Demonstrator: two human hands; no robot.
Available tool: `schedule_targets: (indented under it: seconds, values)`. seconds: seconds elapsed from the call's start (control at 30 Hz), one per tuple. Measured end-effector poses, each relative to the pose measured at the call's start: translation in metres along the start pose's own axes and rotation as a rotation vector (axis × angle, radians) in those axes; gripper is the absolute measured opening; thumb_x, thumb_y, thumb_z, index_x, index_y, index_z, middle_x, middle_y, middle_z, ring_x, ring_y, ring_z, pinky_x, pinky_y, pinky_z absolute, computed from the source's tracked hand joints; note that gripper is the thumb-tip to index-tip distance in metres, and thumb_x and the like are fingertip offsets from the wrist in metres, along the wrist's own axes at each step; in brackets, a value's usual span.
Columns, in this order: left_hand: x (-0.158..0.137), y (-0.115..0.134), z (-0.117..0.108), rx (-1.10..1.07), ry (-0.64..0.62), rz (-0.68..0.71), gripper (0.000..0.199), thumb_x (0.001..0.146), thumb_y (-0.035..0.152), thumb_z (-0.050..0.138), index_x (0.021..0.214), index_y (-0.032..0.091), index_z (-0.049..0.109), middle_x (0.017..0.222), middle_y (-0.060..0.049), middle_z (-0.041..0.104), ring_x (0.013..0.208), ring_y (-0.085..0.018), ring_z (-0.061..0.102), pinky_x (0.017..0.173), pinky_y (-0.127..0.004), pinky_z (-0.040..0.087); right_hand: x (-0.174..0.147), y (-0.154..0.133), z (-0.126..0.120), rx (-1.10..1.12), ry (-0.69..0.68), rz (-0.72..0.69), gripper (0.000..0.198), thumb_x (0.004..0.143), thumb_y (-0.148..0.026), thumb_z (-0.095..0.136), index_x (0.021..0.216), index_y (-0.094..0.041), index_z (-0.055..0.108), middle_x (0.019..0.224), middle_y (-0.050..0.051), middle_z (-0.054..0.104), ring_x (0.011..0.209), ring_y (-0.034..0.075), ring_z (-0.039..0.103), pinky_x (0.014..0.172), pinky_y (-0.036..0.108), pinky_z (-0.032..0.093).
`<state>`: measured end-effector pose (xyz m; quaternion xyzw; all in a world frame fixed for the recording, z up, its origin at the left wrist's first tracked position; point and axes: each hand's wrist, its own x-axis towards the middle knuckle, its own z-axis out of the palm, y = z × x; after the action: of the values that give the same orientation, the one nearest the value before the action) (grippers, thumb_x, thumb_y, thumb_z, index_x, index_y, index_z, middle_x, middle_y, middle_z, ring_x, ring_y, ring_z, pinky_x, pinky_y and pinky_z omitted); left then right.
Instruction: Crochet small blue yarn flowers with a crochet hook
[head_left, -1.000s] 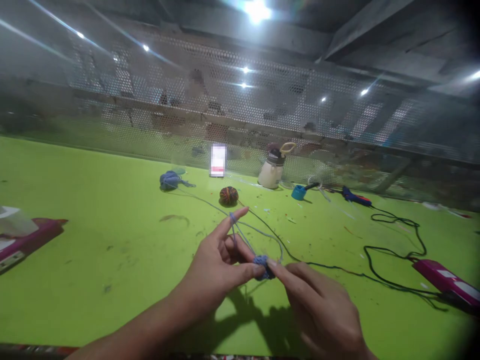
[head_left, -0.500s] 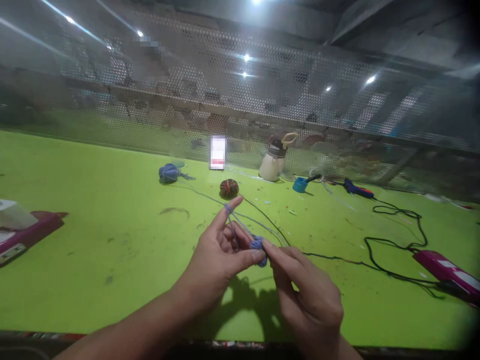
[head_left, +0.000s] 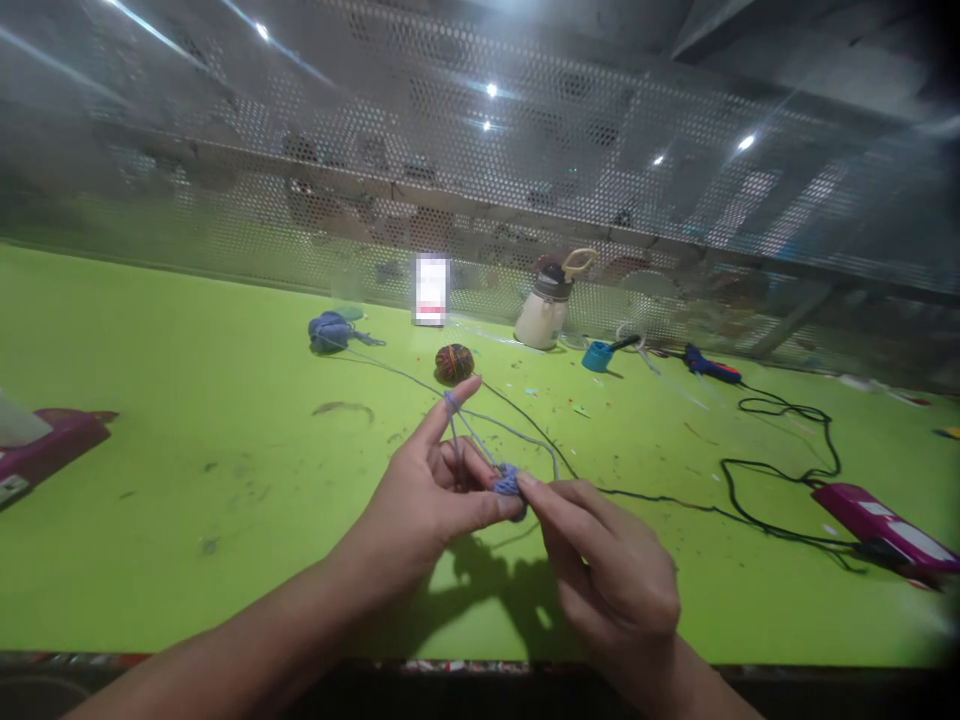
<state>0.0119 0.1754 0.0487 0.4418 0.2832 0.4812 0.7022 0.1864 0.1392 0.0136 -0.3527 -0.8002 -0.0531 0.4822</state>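
My left hand (head_left: pixel 431 505) pinches a small blue crochet piece (head_left: pixel 510 482) between thumb and middle fingers, with blue yarn (head_left: pixel 510 432) looped over its raised index finger. My right hand (head_left: pixel 611 580) meets the piece from the right, fingers closed on it; whether it holds a hook I cannot tell. The yarn trails back across the green table (head_left: pixel 187 420) to a blue yarn bundle (head_left: pixel 328 331) at the far side.
A multicoloured yarn ball (head_left: pixel 454 362), a phone (head_left: pixel 432 289), a white bottle (head_left: pixel 546 312) and a blue cup (head_left: pixel 598 356) stand at the back by a perforated screen. A black cord (head_left: pixel 780 470) runs to a magenta box (head_left: pixel 881 525) at right. Another magenta box (head_left: pixel 45 450) lies at left.
Both hands have stayed together on the blue piece, with small finger shifts. The view has tilted down a little, so the table objects sit higher in the frame.
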Motion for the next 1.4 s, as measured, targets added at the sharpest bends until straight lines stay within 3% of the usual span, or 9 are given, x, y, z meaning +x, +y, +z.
schedule_targets:
  seconds: [0.1,0.27,0.4,0.5,0.6,0.77,0.9,1.13,1.4]
  values:
    - [-0.002,0.002,0.000,0.093,-0.004,-0.028,0.110,0.065,0.000,0.080,0.153,0.026,0.018,0.067,0.007,0.062,0.067,-0.011,0.059,0.072,-0.024,0.052,0.002,0.003,-0.011,-0.117,-0.107,-0.033,0.042,0.089,0.001,0.044,0.124,-0.012,0.063,0.087,0.011,0.068,0.070,0.017,0.063,0.056,0.028,0.047]
    - [-0.001,0.002,-0.004,0.263,-0.013,0.014,0.093,0.069,0.010,0.080,0.148,0.028,0.034,0.070,0.005,0.062,0.068,-0.012,0.059,0.069,-0.026,0.052,0.013,-0.002,-0.034,-0.405,-0.277,-0.161,0.034,0.097,-0.008,0.042,0.120,-0.012,0.067,0.065,0.005,0.057,0.054,0.015,0.048,0.049,0.028,0.034]
    - [0.002,0.003,-0.008,0.315,-0.038,0.001,0.079,0.071,0.011,0.079,0.142,0.023,0.046,0.072,0.004,0.060,0.066,-0.011,0.056,0.065,-0.024,0.050,0.024,-0.009,-0.052,-0.464,-0.448,-0.222,0.038,0.100,-0.013,0.036,0.119,-0.010,0.068,0.063,0.004,0.052,0.053,0.016,0.044,0.049,0.031,0.028]
    - [0.002,0.004,-0.010,0.278,-0.087,-0.013,0.072,0.072,0.011,0.078,0.138,0.023,0.051,0.075,0.004,0.060,0.068,-0.010,0.057,0.067,-0.023,0.049,0.028,-0.010,-0.059,-0.458,-0.500,-0.235,0.039,0.099,-0.012,0.036,0.122,-0.011,0.067,0.064,0.004,0.051,0.053,0.016,0.042,0.049,0.031,0.024]
    - [0.003,0.005,-0.013,0.241,-0.125,-0.031,0.065,0.073,0.009,0.077,0.133,0.024,0.056,0.075,0.004,0.060,0.069,-0.010,0.057,0.069,-0.023,0.049,0.028,-0.008,-0.062,-0.355,-0.510,-0.149,0.040,0.096,-0.009,0.037,0.122,-0.016,0.067,0.064,0.002,0.051,0.050,0.015,0.040,0.047,0.030,0.023]
    - [0.005,0.002,-0.015,0.220,-0.160,-0.063,0.057,0.073,0.009,0.077,0.127,0.020,0.061,0.078,0.003,0.062,0.073,-0.012,0.059,0.073,-0.026,0.049,0.031,-0.006,-0.063,0.047,-0.577,0.159,0.042,0.091,-0.005,0.044,0.122,-0.025,0.066,0.068,-0.001,0.060,0.058,0.012,0.054,0.051,0.022,0.038]
    - [0.004,0.000,-0.013,0.232,-0.188,-0.082,0.054,0.073,0.010,0.076,0.124,0.019,0.062,0.079,0.001,0.065,0.074,-0.013,0.061,0.075,-0.029,0.048,0.032,-0.006,-0.061,0.199,-0.538,0.273,0.046,0.088,-0.002,0.050,0.120,-0.031,0.067,0.076,-0.003,0.069,0.066,0.010,0.062,0.060,0.020,0.047]
    - [0.003,-0.002,-0.010,0.242,-0.240,-0.109,0.042,0.074,0.010,0.072,0.115,0.020,0.069,0.076,0.002,0.063,0.073,-0.014,0.062,0.075,-0.030,0.047,0.028,-0.005,-0.050,0.313,-0.391,0.533,0.029,0.087,-0.013,0.058,0.106,-0.026,0.075,0.095,0.001,0.079,0.075,0.015,0.072,0.063,0.023,0.057]
    - [0.002,-0.003,-0.006,0.247,-0.236,-0.118,0.041,0.077,0.008,0.069,0.116,0.020,0.069,0.088,-0.003,0.071,0.082,-0.016,0.065,0.078,-0.030,0.047,0.029,-0.004,-0.051,0.314,-0.428,0.545,0.036,0.087,-0.010,0.057,0.111,-0.030,0.074,0.101,0.001,0.078,0.083,0.017,0.073,0.072,0.028,0.059]
